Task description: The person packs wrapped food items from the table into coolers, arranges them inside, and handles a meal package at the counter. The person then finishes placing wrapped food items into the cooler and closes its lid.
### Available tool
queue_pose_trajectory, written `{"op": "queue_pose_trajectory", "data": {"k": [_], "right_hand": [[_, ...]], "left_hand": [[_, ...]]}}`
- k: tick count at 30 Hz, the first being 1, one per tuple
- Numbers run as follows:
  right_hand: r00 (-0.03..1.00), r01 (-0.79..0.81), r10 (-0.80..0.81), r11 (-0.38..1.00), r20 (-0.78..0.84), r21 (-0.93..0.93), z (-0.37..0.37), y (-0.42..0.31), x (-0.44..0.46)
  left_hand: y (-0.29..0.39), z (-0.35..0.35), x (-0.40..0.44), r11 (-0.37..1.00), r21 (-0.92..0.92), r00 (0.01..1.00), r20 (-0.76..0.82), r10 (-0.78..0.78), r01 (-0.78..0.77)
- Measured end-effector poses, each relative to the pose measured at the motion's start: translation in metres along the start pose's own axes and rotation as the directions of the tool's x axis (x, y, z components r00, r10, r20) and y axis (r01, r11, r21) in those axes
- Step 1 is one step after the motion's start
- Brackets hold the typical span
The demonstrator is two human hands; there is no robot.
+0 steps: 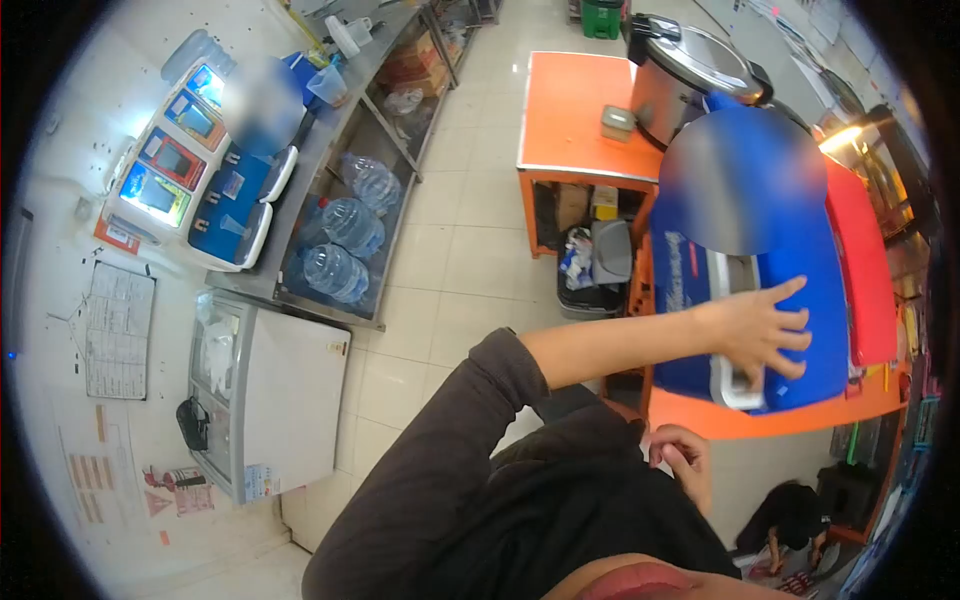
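My left hand reaches across to a large blue box that looks like a cooler, with its fingers spread over the box's blue top. Under that wrist runs a white-edged slot or handle along the near side of the box. Blurring covers part of the box's far half. Close to my body, my right hand is curled with the thumb over the fingers, and nothing shows in it. It is apart from the orange table that carries the box.
A red lid or box lies beside the blue one. Beyond stand a large steel pot and a small container. Water bottles fill a shelf at left, near a chest freezer. A person crouches at lower right.
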State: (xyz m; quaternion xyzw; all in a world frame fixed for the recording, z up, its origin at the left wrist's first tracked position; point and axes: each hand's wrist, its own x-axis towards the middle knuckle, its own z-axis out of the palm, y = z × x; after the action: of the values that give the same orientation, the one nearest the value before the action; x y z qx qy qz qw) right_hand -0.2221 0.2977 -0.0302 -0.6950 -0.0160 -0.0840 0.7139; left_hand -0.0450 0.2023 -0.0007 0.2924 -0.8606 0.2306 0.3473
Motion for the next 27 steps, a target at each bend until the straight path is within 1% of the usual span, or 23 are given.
{"op": "queue_pose_trajectory", "data": {"k": [1,2,3,5,6,7,8,9,10,11,12,14,15,16,17,18,19,20,21,22,23,25,27], "right_hand": [[0.939,-0.217,0.218,0.976,-0.266,0.035,0.018,0.002,0.019],[0.758,-0.398,0.407,0.908,-0.510,0.133,0.029,0.008,0.041],[0.744,-0.370,0.389,0.917,-0.544,0.149,0.023,0.021,0.063],[0.872,-0.447,0.429,0.894,-0.236,-0.022,-0.007,0.044,0.104],[0.868,-0.486,0.472,0.871,-0.153,-0.070,-0.023,0.049,0.133],[0.856,-0.497,0.466,0.862,-0.226,-0.104,-0.032,0.052,0.168],[0.847,-0.501,0.446,0.852,-0.290,-0.150,-0.045,0.056,0.208],[0.819,-0.524,0.439,0.835,-0.369,-0.168,-0.063,0.068,0.247],[0.787,-0.550,0.441,0.818,-0.432,-0.168,-0.075,0.084,0.284],[0.759,-0.581,0.430,0.787,-0.488,-0.210,-0.091,0.095,0.327],[0.805,-0.467,0.280,0.843,-0.523,-0.267,-0.107,0.122,0.359],[0.806,-0.415,0.161,0.840,-0.570,-0.349,-0.153,0.176,0.425],[0.779,-0.339,-0.064,0.794,-0.624,-0.504,-0.187,0.232,0.452],[0.669,-0.508,-0.006,0.726,-0.743,-0.463,-0.201,0.219,0.482],[0.592,-0.681,0.076,0.581,-0.803,-0.447,-0.249,0.262,0.501],[0.519,-0.774,-0.044,0.401,-0.854,-0.491,-0.276,0.272,0.524],[0.494,-0.806,-0.013,0.370,-0.870,-0.463,-0.331,0.322,0.534],[0.441,-0.824,0.048,0.419,-0.896,-0.382,-0.351,0.317,0.553],[0.448,-0.826,-0.040,0.363,-0.893,-0.431,-0.371,0.316,0.576],[0.381,-0.833,-0.204,0.347,-0.902,-0.430,-0.372,0.311,0.605],[0.375,-0.850,-0.162,0.333,-0.913,-0.408,-0.377,0.308,0.633],[0.371,-0.872,-0.105,0.300,-0.923,-0.385,-0.376,0.314,0.685],[0.333,-0.907,-0.090,0.243,-0.939,-0.345,-0.360,0.326,0.737]], "left_hand": [[-0.005,-0.003,-0.018,0.968,-0.245,0.998,0.008,-0.060,0.061],[-0.015,-0.026,-0.026,0.974,-0.222,0.991,-0.103,-0.080,0.055],[-0.038,-0.045,-0.036,0.969,-0.248,0.995,-0.093,-0.042,0.017],[-0.089,-0.072,-0.048,0.981,-0.158,0.994,-0.010,0.110,-0.110],[-0.110,-0.094,-0.065,0.991,-0.127,0.997,0.060,0.053,-0.045],[-0.138,-0.121,-0.087,0.997,-0.073,0.992,0.128,-0.014,0.023],[-0.168,-0.137,-0.113,0.992,-0.103,0.996,0.060,-0.065,0.071],[-0.191,-0.157,-0.147,0.907,-0.269,0.944,0.153,-0.292,0.324],[-0.211,-0.174,-0.180,0.790,-0.301,0.845,0.224,-0.486,0.535],[-0.231,-0.186,-0.222,0.737,-0.329,0.802,0.135,-0.582,0.590],[-0.237,-0.202,-0.263,0.730,-0.128,0.740,0.079,-0.668,0.672],[-0.236,-0.225,-0.366,0.437,0.188,0.354,0.354,-0.866,0.880],[-0.222,-0.229,-0.415,0.301,0.164,0.246,0.291,-0.925,0.939],[-0.202,-0.232,-0.465,0.163,0.135,0.131,0.216,-0.967,0.977],[-0.176,-0.233,-0.515,0.047,0.203,0.006,0.199,-0.980,0.978],[-0.154,-0.246,-0.534,-0.213,0.314,-0.290,0.221,-0.931,0.925],[-0.123,-0.247,-0.566,-0.325,0.327,-0.382,0.129,-0.915,0.888],[-0.094,-0.250,-0.597,-0.411,0.301,-0.445,0.054,-0.894,0.861],[-0.076,-0.257,-0.608,-0.538,0.323,-0.575,0.025,-0.818,0.779],[-0.064,-0.263,-0.622,-0.623,0.306,-0.647,-0.031,-0.762,0.720],[-0.061,-0.271,-0.637,-0.683,0.274,-0.694,-0.071,-0.717,0.677],[-0.090,-0.290,-0.659,-0.747,0.241,-0.751,-0.095,-0.653,0.619],[-0.162,-0.323,-0.686,-0.803,0.243,-0.781,-0.201,-0.591,0.545]]}}
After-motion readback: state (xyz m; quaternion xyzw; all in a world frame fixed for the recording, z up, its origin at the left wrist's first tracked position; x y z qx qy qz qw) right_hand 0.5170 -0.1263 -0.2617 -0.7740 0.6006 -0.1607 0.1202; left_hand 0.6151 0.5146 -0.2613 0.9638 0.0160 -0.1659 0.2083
